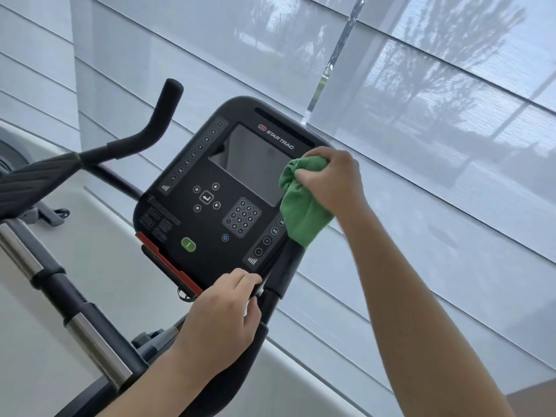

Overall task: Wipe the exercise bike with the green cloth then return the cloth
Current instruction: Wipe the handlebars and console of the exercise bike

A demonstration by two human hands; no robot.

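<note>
Forearms, two, bare, are seen entering from the near edge. Left hand (224,314): fingers curled round the near right corner of the console (222,188), where it meets the black upright of the exercise bike (282,266); a steadying hold is judged. Right hand (329,179): closed over a bunched green cloth (301,206), which is pressed against the right edge of the console, beside the dark screen (255,164) and above the plus and minus keys.

Green cloth — soft, light, limp; a loose tail is seen hanging below the fist, draped over the console's right rim. It is best held in a wad, as now, so that no tail drags across the keypad (242,218) or the green start button (188,244). Little force is thought needed; the screen is judged the one surface likely to mark.

Handlebar (144,133), black, is seen rising at far left; a chromed post (90,335) lies at near left. Blinds (421,115) fill the far side.

Not made out — seat, pedals and frame base are cut off; the cloth's return place is not shown; small print at the console's lower left is unreadable.
</note>
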